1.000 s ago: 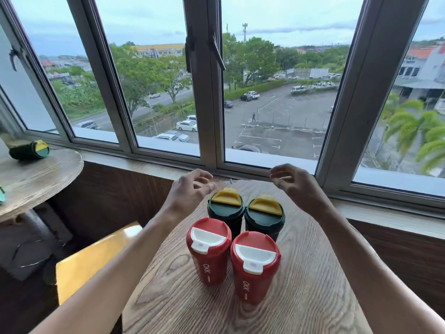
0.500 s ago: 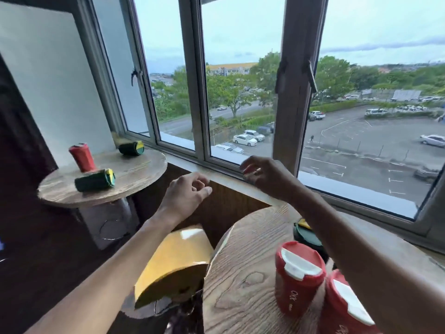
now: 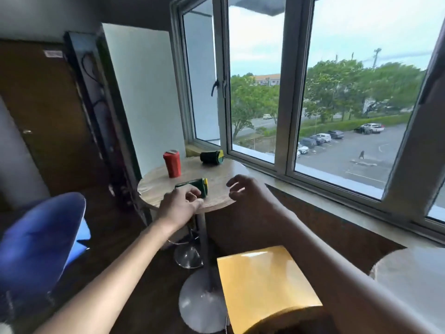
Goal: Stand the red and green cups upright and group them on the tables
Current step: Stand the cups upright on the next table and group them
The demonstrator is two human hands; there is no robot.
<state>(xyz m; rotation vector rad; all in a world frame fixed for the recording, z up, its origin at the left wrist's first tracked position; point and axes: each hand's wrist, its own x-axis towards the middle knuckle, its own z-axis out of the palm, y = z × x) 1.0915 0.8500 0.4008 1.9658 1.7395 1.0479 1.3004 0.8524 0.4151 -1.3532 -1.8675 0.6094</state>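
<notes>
Beside the window, an empty, half-curled left hand [image 3: 179,206] nears a toppled green cup [image 3: 193,189] on the tabletop [image 3: 216,179]; right hand [image 3: 245,196] open; a nudge could roll it off.

round table [image 3: 216,201] front bare, red cup [image 3: 172,163] upright behind, yellow chair [image 3: 262,283] below

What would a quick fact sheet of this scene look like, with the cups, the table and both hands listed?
table: small round wooden table by the window
red cup: red cup standing upright
near green cup: near green cup lying on its side
far green cup: far green cup lying on its side, by the window
left hand: left hand at the near green cup, contact unclear
right hand: right hand open, holding nothing
seats: yellow seat, blue seat
</notes>
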